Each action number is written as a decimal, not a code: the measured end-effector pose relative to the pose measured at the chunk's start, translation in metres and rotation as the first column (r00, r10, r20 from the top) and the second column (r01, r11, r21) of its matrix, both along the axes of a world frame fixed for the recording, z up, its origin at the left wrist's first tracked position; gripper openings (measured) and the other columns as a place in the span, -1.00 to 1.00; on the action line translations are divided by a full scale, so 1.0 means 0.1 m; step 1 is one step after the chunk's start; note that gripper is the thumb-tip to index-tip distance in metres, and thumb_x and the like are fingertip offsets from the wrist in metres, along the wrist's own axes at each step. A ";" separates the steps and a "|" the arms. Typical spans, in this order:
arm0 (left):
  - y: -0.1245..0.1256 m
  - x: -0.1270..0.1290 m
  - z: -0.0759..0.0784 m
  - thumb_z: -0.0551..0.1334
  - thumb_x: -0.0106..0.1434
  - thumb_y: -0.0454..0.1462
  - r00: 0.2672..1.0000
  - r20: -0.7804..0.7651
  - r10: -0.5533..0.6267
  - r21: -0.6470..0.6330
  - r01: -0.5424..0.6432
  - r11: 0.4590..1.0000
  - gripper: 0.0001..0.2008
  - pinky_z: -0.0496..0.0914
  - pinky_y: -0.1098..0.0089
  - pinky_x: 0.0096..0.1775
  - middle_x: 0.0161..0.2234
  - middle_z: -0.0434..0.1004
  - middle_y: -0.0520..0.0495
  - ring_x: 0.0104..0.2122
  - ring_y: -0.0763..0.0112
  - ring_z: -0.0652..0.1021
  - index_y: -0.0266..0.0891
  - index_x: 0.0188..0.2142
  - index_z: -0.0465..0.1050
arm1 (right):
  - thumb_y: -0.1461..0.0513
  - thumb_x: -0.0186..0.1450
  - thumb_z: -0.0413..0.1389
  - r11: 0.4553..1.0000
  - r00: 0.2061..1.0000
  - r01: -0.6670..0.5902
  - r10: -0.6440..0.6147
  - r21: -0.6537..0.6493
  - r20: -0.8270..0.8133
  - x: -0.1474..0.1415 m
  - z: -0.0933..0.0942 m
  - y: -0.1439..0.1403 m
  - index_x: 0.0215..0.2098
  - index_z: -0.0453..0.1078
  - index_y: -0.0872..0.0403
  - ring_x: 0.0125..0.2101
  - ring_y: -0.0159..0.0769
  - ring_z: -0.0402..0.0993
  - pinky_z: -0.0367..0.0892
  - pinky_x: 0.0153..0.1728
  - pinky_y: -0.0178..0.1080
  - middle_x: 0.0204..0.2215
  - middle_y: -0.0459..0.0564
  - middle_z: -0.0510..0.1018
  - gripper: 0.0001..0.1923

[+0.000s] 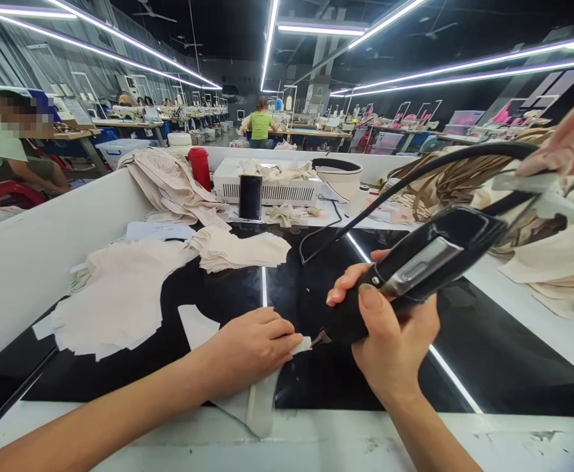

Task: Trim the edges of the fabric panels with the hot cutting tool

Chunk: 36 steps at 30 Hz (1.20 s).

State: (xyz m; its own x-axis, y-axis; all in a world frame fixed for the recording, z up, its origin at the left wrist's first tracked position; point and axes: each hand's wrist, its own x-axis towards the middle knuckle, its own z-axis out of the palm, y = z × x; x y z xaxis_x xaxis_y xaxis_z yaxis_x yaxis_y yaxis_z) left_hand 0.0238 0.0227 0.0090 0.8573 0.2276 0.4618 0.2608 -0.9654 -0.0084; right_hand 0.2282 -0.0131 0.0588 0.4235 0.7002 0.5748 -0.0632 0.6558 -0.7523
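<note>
- Right hand (390, 334): closed in a full grip around the black handheld cutting tool (415, 269), thumb lying along its near side, fingers wrapped over the top. The tool slopes down to the left, with its tip at the fabric piece just beside the left fingertips.
- Black cord (415, 177): runs from the rear of the tool up and to the right in an arc.
- Left hand (252, 344): palm down, fingers loosely curled and pressed flat on a small pale fabric piece (262, 393); it pins the piece rather than grasping it.
- Fabric piece: lies on the glossy black worktop (488, 354) at the near edge, directly under the left hand, hanging partly over the white table border (316, 439).
- Stack of beige cut pieces (120, 295): spread on the worktop to the left, well apart from the hands; a smaller folded stack (242, 249) sits behind it.
- White machine box (267, 187): at the far side of the table, with a dark phone (250, 196) leaning upright against it and a red bottle (200, 167) to its left.
- Background: other people are seated at rows of work tables.
</note>
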 end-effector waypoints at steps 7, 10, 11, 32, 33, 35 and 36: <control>-0.05 -0.11 0.01 0.18 0.66 -0.40 1.000 -0.020 0.006 0.024 -0.005 1.000 -0.80 0.59 0.20 0.11 -0.13 0.66 -0.10 -0.18 0.28 0.63 -0.27 0.09 0.60 | 0.02 0.34 0.52 1.000 1.000 0.020 -0.020 0.004 0.001 0.02 0.02 -0.07 0.04 0.50 -0.07 -0.49 -0.32 0.60 0.55 -0.43 -0.21 -0.36 -0.21 0.70 -0.56; -0.08 -0.17 -0.02 0.20 0.64 -0.43 0.999 -0.027 0.031 0.025 -0.030 0.999 -0.80 0.57 0.18 0.18 -0.09 0.68 -0.12 -0.13 0.28 0.66 -0.26 0.08 0.61 | 0.03 0.32 0.53 1.000 1.000 0.024 -0.024 -0.010 -0.001 0.02 0.02 -0.08 0.05 0.51 -0.06 -0.48 -0.31 0.61 0.54 -0.42 -0.21 -0.36 -0.21 0.70 -0.54; -0.10 -0.19 -0.02 0.22 0.63 -0.44 0.999 -0.027 0.036 0.025 -0.035 0.999 -0.80 0.57 0.18 0.19 -0.08 0.68 -0.12 -0.11 0.28 0.66 -0.26 0.08 0.61 | 0.03 0.31 0.54 1.000 1.000 0.026 -0.026 -0.015 -0.003 0.03 0.02 -0.08 0.04 0.51 -0.06 -0.48 -0.31 0.61 0.54 -0.41 -0.20 -0.36 -0.20 0.70 -0.54; -0.16 -0.17 -0.11 0.25 0.65 -0.35 0.990 0.125 0.063 -0.176 -0.040 0.984 -0.82 0.61 0.26 0.15 -0.02 0.72 -0.15 -0.04 0.25 0.66 -0.29 0.06 0.66 | 0.15 0.22 0.46 0.997 0.996 0.073 -0.072 0.011 -0.057 -0.15 0.21 0.05 -0.06 0.51 -0.03 -0.58 -0.31 0.54 0.56 -0.53 -0.21 -0.46 -0.22 0.64 -0.64; -0.16 -0.17 -0.11 0.24 0.65 -0.35 0.990 0.125 0.064 -0.178 -0.041 0.983 -0.82 0.60 0.27 0.14 -0.02 0.72 -0.15 -0.04 0.25 0.66 -0.28 0.07 0.66 | 0.16 0.22 0.46 0.998 0.996 0.068 -0.068 0.011 -0.058 -0.16 0.20 0.06 -0.06 0.51 -0.03 -0.58 -0.31 0.54 0.56 -0.53 -0.21 -0.46 -0.22 0.64 -0.63; -0.16 -0.16 -0.11 0.25 0.65 -0.34 0.990 0.123 0.067 -0.177 -0.045 0.983 -0.82 0.59 0.28 0.15 -0.01 0.72 -0.15 -0.04 0.27 0.64 -0.27 0.07 0.66 | 0.15 0.22 0.47 0.998 0.996 0.063 -0.062 0.014 -0.058 -0.18 0.18 0.08 -0.06 0.52 -0.03 -0.58 -0.30 0.54 0.56 -0.53 -0.21 -0.47 -0.22 0.65 -0.63; -0.16 -0.16 -0.11 0.27 0.64 -0.34 0.990 0.120 0.068 -0.174 -0.047 0.984 -0.83 0.59 0.29 0.15 -0.01 0.72 -0.15 -0.03 0.27 0.64 -0.27 0.07 0.66 | 0.15 0.21 0.47 0.998 0.997 0.061 -0.060 0.013 -0.055 -0.19 0.17 0.08 -0.06 0.52 -0.03 -0.58 -0.30 0.55 0.56 -0.53 -0.21 -0.47 -0.22 0.64 -0.63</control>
